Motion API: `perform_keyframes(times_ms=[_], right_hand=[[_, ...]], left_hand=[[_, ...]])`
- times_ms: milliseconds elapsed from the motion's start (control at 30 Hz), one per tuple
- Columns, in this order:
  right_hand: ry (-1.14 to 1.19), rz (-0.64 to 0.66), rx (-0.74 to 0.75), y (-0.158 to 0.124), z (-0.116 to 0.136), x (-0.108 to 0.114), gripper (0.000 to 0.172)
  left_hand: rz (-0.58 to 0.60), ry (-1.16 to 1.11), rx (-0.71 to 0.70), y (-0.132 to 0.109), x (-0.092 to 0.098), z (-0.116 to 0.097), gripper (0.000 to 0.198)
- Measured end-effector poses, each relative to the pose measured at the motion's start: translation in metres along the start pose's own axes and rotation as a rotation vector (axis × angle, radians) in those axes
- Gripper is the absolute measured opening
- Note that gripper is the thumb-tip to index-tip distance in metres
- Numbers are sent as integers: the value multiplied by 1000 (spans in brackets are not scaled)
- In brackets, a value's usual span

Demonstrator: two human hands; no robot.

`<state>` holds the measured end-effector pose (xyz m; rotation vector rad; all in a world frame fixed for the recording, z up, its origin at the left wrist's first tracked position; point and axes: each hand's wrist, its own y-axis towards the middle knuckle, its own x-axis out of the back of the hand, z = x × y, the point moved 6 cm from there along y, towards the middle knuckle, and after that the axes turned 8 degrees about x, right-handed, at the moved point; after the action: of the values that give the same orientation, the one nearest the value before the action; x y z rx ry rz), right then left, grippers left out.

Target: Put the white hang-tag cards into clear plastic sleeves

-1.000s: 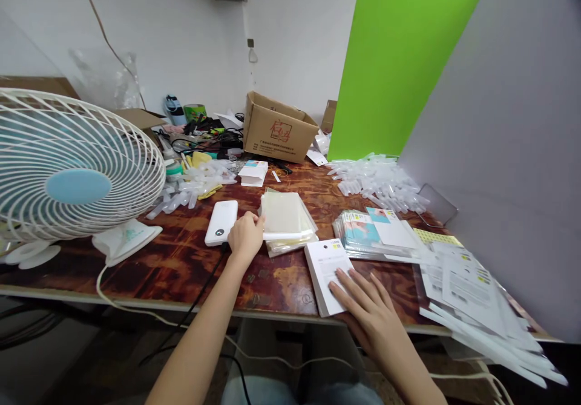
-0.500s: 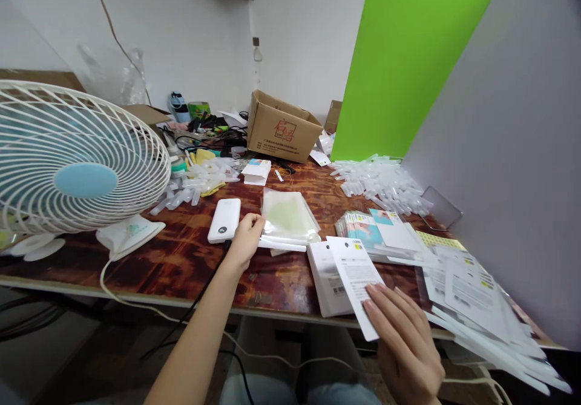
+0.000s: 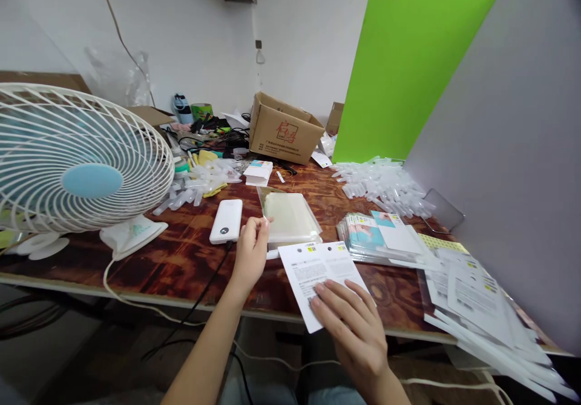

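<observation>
right hand (image 3: 354, 326): holding a printed card (image 3: 299, 278), fingers on top, thumb hidden; it overlaps the card stack (image 3: 345, 264).
left hand (image 3: 252, 250): thumb and forefinger close together at the left edge of the clear bags (image 3: 290, 214); cannot tell whether one is pinched.
clear bags: thin film, probably clingy, so two could lift as one.
card stack: near the edge of the table (image 3: 402, 290); a sideways drag could spill it.
power bank (image 3: 227, 218): beside the left hand; its cable (image 3: 212, 281) could snag.

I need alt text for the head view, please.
A person's right hand holds a printed white card at a wooden table, with the left hand at a pile of clear plastic bags. A white fan stands at left, a cardboard box behind.
</observation>
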<state>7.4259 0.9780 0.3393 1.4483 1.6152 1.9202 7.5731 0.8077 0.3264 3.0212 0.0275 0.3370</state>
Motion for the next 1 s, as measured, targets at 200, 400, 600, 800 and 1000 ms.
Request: perform_keyframes(times_ms=[200,400,600,800,1000], right_hand=[[144,-48,-14,11,9,4,26],[42,-68,47,16,24,10,19],[-97,-73,-26,13,20,14,27],[-15,20,-66,5,18,8,36],[46,-103,-178,3,8,19,50]], left_hand=[[274,-656,225,-40,-14,-15,21],[433,-967,499,-75,-24,-26,43],[482,-897,570,-120,-36,-12,43],[362,-824,539,-134,-27,9,45],[476,-786,565,-137,-30,5,45]])
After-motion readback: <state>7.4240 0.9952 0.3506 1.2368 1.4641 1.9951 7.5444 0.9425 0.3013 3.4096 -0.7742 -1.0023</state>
